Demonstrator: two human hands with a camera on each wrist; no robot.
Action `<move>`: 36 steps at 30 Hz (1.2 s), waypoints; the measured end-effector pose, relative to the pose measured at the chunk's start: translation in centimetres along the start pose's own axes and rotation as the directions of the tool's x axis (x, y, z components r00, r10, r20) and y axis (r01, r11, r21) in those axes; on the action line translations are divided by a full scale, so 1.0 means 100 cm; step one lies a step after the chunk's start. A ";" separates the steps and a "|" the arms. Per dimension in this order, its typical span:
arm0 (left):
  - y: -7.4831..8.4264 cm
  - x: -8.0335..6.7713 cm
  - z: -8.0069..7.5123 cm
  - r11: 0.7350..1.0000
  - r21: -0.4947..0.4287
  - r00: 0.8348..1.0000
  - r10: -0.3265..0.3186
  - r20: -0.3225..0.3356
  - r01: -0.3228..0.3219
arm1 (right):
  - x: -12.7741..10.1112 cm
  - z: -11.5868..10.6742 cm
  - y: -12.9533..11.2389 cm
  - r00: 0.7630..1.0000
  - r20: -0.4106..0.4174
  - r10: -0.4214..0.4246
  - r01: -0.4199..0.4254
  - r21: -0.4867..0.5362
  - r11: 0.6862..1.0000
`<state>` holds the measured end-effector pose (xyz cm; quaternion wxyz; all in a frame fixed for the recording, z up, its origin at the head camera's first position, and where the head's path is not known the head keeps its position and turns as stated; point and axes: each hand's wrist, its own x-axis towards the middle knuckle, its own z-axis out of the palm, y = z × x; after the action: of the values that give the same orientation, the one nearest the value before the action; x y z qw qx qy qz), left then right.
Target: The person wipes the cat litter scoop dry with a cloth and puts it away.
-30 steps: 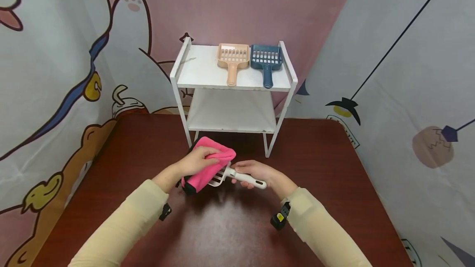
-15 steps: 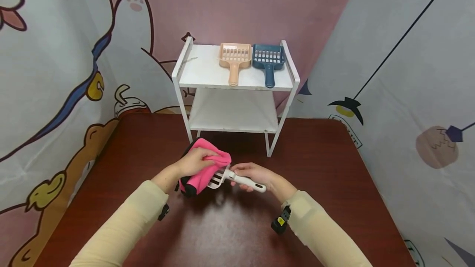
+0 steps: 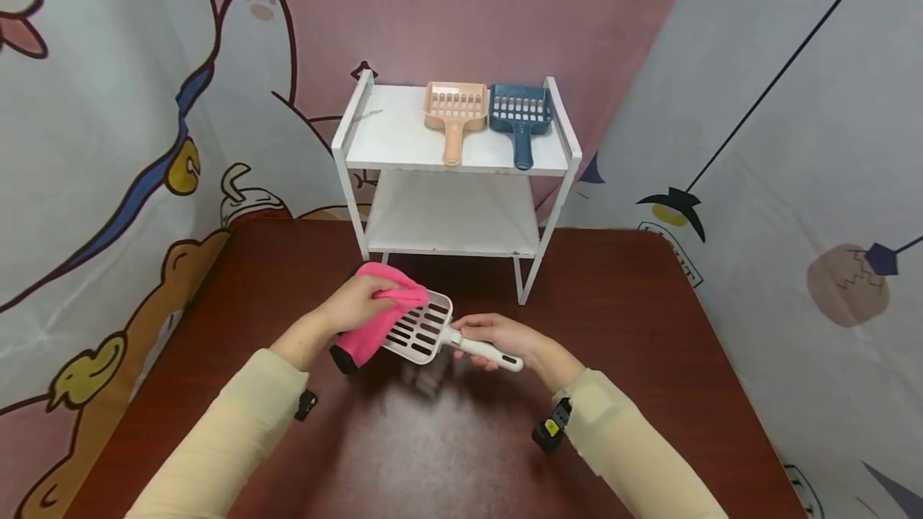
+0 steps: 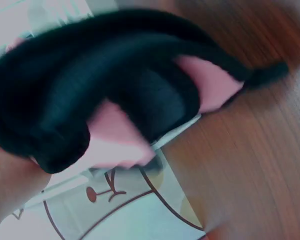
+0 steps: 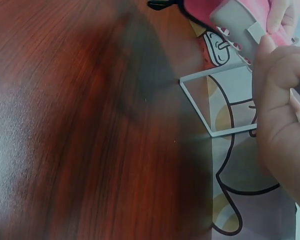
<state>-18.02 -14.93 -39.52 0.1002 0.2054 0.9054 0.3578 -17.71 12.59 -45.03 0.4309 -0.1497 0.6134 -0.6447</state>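
A white slotted scoop (image 3: 421,327) is held above the dark wooden table (image 3: 433,439). My right hand (image 3: 497,336) grips its white handle (image 3: 485,352). My left hand (image 3: 356,303) clutches a pink cloth with a black edge (image 3: 375,323) against the scoop's far left side. In the left wrist view the cloth (image 4: 115,135) fills the frame, pink with black folds. The right wrist view shows my right hand (image 5: 280,105) curled round the handle, the scoop's pale underside (image 5: 235,22) and the pink cloth behind it.
A white two-tier shelf (image 3: 389,142) stands at the back of the table. A peach scoop (image 3: 453,114) and a blue scoop (image 3: 520,117) lie on its top tier. Printed cloth walls enclose the table on the left, back and right.
The left hand has drawn the pink cloth leftward off the scoop, so the slotted face now shows. The right hand kept its hold on the handle.
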 end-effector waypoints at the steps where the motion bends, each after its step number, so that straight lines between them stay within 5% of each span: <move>1: -0.002 -0.001 -0.001 1.000 0.010 1.000 -0.019 -0.021 0.019 | 0.000 -0.001 0.001 1.000 -0.007 0.001 -0.001 -0.013 1.000; 10: -0.030 -0.008 -0.009 0.990 -0.017 0.972 -0.139 -0.190 0.138 | -0.009 -0.011 0.002 1.000 -0.021 0.014 -0.017 -0.153 0.988; 26: -0.035 -0.014 -0.017 0.987 -0.035 0.970 -0.162 -0.183 0.158 | -0.012 -0.025 0.007 0.985 -0.170 -0.037 -0.020 -0.320 0.947; 36: -0.022 -0.014 -0.015 0.983 -0.146 0.983 -0.131 -0.132 0.112 | -0.012 -0.023 0.005 0.988 -0.155 0.022 -0.074 -0.336 0.939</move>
<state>-17.87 -17.90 -39.88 0.0717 0.1164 0.8943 0.4262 -18.53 15.05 -45.54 0.3673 -0.1585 0.7494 -0.5276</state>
